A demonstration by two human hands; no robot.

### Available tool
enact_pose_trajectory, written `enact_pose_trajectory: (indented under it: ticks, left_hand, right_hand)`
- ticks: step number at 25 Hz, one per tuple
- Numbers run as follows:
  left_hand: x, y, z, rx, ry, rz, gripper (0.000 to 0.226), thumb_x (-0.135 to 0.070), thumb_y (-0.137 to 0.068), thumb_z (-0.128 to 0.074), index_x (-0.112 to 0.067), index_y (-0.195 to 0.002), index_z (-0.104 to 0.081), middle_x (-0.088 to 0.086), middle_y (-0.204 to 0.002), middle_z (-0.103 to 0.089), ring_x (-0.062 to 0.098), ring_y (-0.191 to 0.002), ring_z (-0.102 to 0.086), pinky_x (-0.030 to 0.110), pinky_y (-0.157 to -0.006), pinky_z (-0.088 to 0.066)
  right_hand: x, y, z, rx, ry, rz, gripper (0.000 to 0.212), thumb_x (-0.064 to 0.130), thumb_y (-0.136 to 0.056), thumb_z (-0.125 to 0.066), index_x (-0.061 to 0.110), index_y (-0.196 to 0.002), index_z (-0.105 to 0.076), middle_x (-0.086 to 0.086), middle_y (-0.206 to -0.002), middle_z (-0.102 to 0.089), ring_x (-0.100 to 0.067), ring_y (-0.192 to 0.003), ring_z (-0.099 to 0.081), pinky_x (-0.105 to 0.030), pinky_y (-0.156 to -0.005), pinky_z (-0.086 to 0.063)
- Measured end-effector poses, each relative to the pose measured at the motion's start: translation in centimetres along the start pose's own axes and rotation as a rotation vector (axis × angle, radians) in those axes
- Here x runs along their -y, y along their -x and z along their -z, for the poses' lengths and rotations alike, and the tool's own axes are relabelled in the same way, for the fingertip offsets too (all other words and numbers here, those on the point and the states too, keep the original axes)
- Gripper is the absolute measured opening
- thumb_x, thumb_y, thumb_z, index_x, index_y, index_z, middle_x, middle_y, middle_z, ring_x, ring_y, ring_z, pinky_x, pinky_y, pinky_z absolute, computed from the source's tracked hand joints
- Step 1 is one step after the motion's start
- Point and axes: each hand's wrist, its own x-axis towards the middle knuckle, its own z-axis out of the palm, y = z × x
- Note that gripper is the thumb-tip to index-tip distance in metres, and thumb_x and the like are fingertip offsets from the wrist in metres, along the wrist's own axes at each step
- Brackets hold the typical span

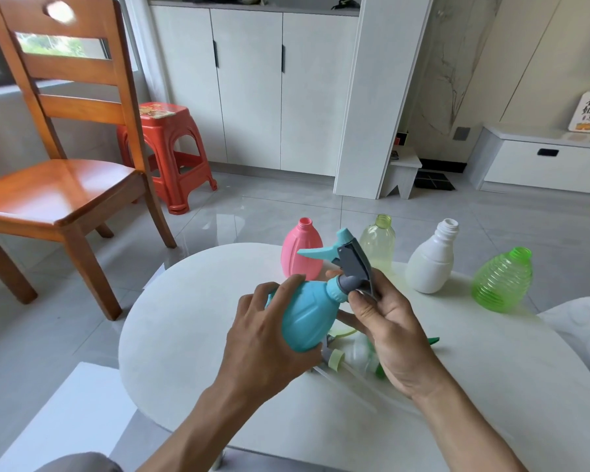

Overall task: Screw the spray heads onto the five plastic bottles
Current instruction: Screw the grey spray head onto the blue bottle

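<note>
My left hand (263, 338) grips the body of a blue bottle (307, 315), held tilted above the round white table (191, 335). My right hand (389, 332) pinches the grey and blue spray head (349, 264) seated on that bottle's neck. Along the table's far edge stand a pink bottle (302, 250), a pale yellow bottle (377, 245), a white bottle (431, 262) and a ribbed green bottle (503, 279), each with an open neck. Loose spray heads (344, 357) with long tubes lie on the table under my hands, partly hidden.
A wooden chair (58, 185) stands to the left, with a red plastic stool (171, 155) behind it. White cabinets (252, 86) line the far wall. A white surface (586, 328) touches the table's right side, and another white panel (72, 413) lies at lower left.
</note>
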Motion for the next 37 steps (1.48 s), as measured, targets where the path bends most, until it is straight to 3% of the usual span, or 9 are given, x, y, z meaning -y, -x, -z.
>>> enact_pose_trajectory:
  ticks: [8,15,18,20,23,29,31,34,37]
  left_hand:
    - [-0.6,0.2,0.1,0.011,0.097,0.021,0.094,-0.054,-0.055,-0.076,-0.043,-0.139,-0.036,-0.009,-0.124,-0.055,0.017,-0.102,-0.056,0.034,-0.079,-0.053]
    - [-0.9,0.3,0.1,0.025,0.126,0.029,0.093,-0.05,-0.055,-0.078,-0.041,-0.139,-0.039,-0.009,-0.124,-0.055,0.017,-0.102,-0.055,0.034,-0.081,-0.053]
    - [-1.0,0.3,0.1,0.028,0.125,0.018,0.093,-0.049,-0.055,-0.078,-0.043,-0.138,-0.037,-0.009,-0.122,-0.055,0.017,-0.1,-0.056,0.032,-0.08,-0.052]
    - [-1.2,0.5,0.0,0.028,0.121,0.016,0.092,-0.05,-0.055,-0.077,-0.045,-0.137,-0.036,-0.009,-0.12,-0.056,0.017,-0.099,-0.055,0.031,-0.08,-0.052]
    - [-1.2,0.6,-0.3,0.015,0.096,0.038,0.092,-0.049,-0.055,-0.079,-0.041,-0.139,-0.04,-0.007,-0.121,-0.057,0.019,-0.1,-0.056,0.032,-0.08,-0.051]
    - [-0.7,0.1,-0.5,0.011,0.07,0.063,0.094,-0.049,-0.055,-0.078,-0.039,-0.14,-0.04,-0.006,-0.121,-0.056,0.02,-0.101,-0.055,0.033,-0.079,-0.051]
    - [-0.8,0.1,-0.5,0.041,0.11,0.09,0.094,-0.052,-0.054,-0.077,-0.041,-0.14,-0.038,-0.009,-0.118,-0.055,0.017,-0.099,-0.055,0.032,-0.08,-0.051]
    - [-0.5,-0.1,-0.4,0.08,0.128,0.118,0.094,-0.056,-0.053,-0.074,-0.044,-0.139,-0.036,-0.012,-0.112,-0.054,0.015,-0.096,-0.055,0.032,-0.078,-0.051]
    - [0.4,-0.5,0.2,0.117,0.09,0.111,0.093,-0.055,-0.054,-0.077,-0.045,-0.138,-0.037,-0.01,-0.113,-0.054,0.018,-0.095,-0.054,0.035,-0.076,-0.052]
  right_hand:
    - [-0.1,-0.2,0.3,-0.002,-0.087,-0.047,0.037,0.022,-0.082,-0.077,0.017,-0.117,-0.069,-0.009,-0.122,-0.072,-0.025,-0.119,-0.064,-0.036,-0.097,-0.052]
    - [-0.3,-0.6,0.0,-0.037,-0.031,-0.068,0.047,0.023,-0.08,-0.075,0.001,-0.12,-0.06,-0.014,-0.118,-0.068,-0.026,-0.113,-0.066,-0.041,-0.097,-0.054]
    - [0.3,-0.5,0.1,-0.025,-0.028,-0.083,0.05,0.022,-0.08,-0.076,-0.007,-0.114,-0.054,-0.013,-0.109,-0.067,-0.026,-0.106,-0.067,-0.037,-0.088,-0.057]
    - [0.5,-0.4,-0.1,-0.042,-0.022,-0.069,0.049,0.023,-0.075,-0.081,-0.004,-0.109,-0.057,-0.01,-0.102,-0.07,-0.023,-0.099,-0.07,-0.032,-0.08,-0.057]
    - [-0.2,-0.3,-1.0,-0.116,-0.04,-0.049,0.036,0.02,-0.079,-0.077,0.007,-0.11,-0.063,-0.006,-0.104,-0.074,-0.023,-0.098,-0.072,-0.035,-0.081,-0.059]
    - [0.2,-0.3,-1.0,-0.149,-0.014,-0.08,0.038,0.041,-0.079,-0.075,0.013,-0.104,-0.075,-0.005,-0.105,-0.078,-0.021,-0.102,-0.073,-0.029,-0.075,-0.058]
    - [0.4,-0.4,-1.2,-0.266,0.174,-0.07,0.037,0.05,-0.074,-0.079,0.015,-0.088,-0.077,-0.002,-0.086,-0.079,-0.026,-0.086,-0.075,-0.033,-0.069,-0.059]
    - [0.6,-0.2,-1.1,-0.452,0.798,-0.061,0.061,0.081,-0.062,-0.065,0.02,-0.065,-0.06,0.006,-0.058,-0.064,-0.022,-0.061,-0.064,-0.034,-0.058,-0.048]
    - [2.1,-0.1,0.8,-0.374,1.094,0.148,0.056,0.072,-0.064,-0.067,0.027,-0.094,-0.052,0.012,-0.094,-0.06,-0.013,-0.082,-0.055,-0.03,-0.069,-0.041]
